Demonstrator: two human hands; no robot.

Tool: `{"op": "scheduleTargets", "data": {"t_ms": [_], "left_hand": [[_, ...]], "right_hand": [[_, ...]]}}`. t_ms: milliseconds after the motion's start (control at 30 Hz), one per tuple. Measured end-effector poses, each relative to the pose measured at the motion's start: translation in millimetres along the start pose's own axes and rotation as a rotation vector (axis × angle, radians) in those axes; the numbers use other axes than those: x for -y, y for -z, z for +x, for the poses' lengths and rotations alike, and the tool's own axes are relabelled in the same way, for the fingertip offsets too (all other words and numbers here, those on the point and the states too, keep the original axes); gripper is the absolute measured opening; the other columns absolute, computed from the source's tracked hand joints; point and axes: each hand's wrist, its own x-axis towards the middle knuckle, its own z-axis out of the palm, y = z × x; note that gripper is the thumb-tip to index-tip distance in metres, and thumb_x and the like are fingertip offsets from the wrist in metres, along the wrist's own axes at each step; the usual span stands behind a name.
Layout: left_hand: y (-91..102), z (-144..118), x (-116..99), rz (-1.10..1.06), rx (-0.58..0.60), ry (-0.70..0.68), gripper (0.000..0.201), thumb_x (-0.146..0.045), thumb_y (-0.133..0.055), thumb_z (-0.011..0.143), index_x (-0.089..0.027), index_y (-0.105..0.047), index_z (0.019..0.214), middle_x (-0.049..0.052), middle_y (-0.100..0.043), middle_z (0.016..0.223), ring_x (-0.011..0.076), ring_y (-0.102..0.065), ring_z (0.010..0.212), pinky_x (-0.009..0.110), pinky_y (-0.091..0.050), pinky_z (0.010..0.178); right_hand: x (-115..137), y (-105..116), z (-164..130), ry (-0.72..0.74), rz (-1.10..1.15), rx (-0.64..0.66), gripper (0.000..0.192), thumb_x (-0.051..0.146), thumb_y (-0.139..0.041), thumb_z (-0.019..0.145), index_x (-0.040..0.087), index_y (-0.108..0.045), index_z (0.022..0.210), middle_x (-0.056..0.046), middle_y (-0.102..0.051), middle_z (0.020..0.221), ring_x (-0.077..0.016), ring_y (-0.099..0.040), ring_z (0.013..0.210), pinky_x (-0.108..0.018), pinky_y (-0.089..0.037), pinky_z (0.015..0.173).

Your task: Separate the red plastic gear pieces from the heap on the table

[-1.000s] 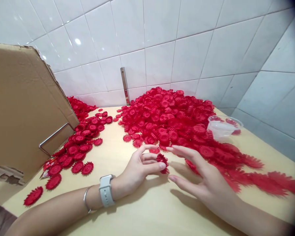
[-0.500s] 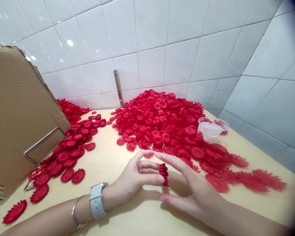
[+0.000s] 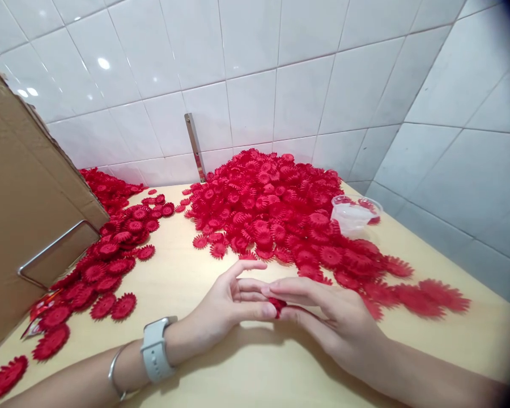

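Red piece (image 3: 277,306) between left fingers (image 3: 255,310), right fingers (image 3: 300,288).

We've got shiny white wall tiles (image 3: 255,51) with lights glaring off them, plus a skinny metal strip (image 3: 194,144) against them at the back of our pale yellow table (image 3: 174,258). Left side: big raggedy cardboard (image 3: 25,198), a bent metal loop (image 3: 51,247) against it, some small packet (image 3: 42,306) we can't read. Clear plastic tub (image 3: 352,219) over right.
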Motion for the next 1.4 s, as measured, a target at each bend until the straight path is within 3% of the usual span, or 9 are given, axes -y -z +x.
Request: {"op": "scheduleTargets", "data": {"t_ms": [67, 233, 500, 733, 1100, 1267, 1400], "left_hand": [[-0.3, 1, 0, 0.005, -0.009, -0.011, 0.048, -0.006, -0.070, 0.063, -0.019, -0.048, 0.103, 0.005, -0.064, 0.084, 0.0173, -0.062, 0.078, 0.033, -0.045, 0.075], [0.4, 1, -1, 0.032, -0.093, -0.084, 0.047, -0.004, -0.070, 0.061, -0.018, -0.049, 0.100, 0.002, -0.062, 0.079, 0.0148, -0.061, 0.072, 0.031, -0.047, 0.072], [0.2, 0, 0, 0.050, -0.034, -0.105, 0.039, -0.007, -0.067, 0.067, -0.016, -0.049, 0.100, 0.001, -0.061, 0.066, 0.0122, -0.059, 0.060, 0.025, -0.046, 0.061], [0.3, 1, 1, 0.049, -0.010, -0.041, 0.057, -0.005, -0.072, 0.059, -0.020, -0.047, 0.108, 0.004, -0.065, 0.084, 0.0145, -0.061, 0.071, 0.026, -0.046, 0.066], [1.2, 1, 1, 0.010, 0.004, 0.012, 0.053, -0.008, -0.069, 0.065, -0.018, -0.043, 0.111, 0.008, -0.064, 0.090, 0.0165, -0.063, 0.076, 0.031, -0.048, 0.072], [1.3, 2, 1, 0.088, -0.082, -0.074, 0.050, -0.004, -0.070, 0.061, -0.018, -0.048, 0.104, 0.003, -0.062, 0.082, 0.0134, -0.060, 0.074, 0.025, -0.047, 0.069], [0.3, 2, -1, 0.119, -0.090, -0.105, 0.043, -0.005, -0.065, 0.067, -0.017, -0.046, 0.103, 0.001, -0.062, 0.072, 0.0140, -0.060, 0.068, 0.028, -0.048, 0.065]], "right_hand": [[0, 0, 1, -0.014, -0.014, 0.009, 0.030, 0.014, -0.048, 0.080, 0.026, -0.051, 0.108, -0.002, -0.067, 0.099, -0.0164, -0.064, 0.087, -0.027, -0.053, 0.076], [-3, -2, 4, -0.061, -0.070, 0.052, 0.071, 0.026, -0.063, 0.071, 0.026, -0.025, 0.131, -0.008, -0.044, 0.131, -0.0219, -0.046, 0.115, -0.036, -0.045, 0.091], [-4, -6, 0, 0.030, -0.096, 0.086, 0.070, 0.023, -0.061, 0.072, 0.026, -0.025, 0.132, -0.008, -0.045, 0.130, -0.0231, -0.047, 0.115, -0.038, -0.043, 0.092], [-1, -5, -2, 0.052, -0.074, 0.045, 0.042, 0.012, -0.047, 0.079, 0.024, -0.042, 0.119, -0.005, -0.059, 0.114, -0.0181, -0.058, 0.099, -0.031, -0.050, 0.084], [8, 2, 4, 0.025, 0.025, 0.040, 0.035, 0.010, -0.047, 0.082, 0.027, -0.051, 0.111, 0.002, -0.062, 0.110, -0.0140, -0.057, 0.101, -0.026, -0.047, 0.088], [0, -3, 5, -0.067, -0.097, 0.019, 0.064, 0.025, -0.064, 0.070, 0.025, -0.033, 0.126, -0.005, -0.048, 0.127, -0.0207, -0.049, 0.112, -0.034, -0.044, 0.092], [-2, -4, 4, -0.080, -0.083, 0.043, 0.065, 0.025, -0.064, 0.071, 0.029, -0.031, 0.126, -0.002, -0.047, 0.128, -0.0193, -0.048, 0.113, -0.034, -0.042, 0.094]]}}
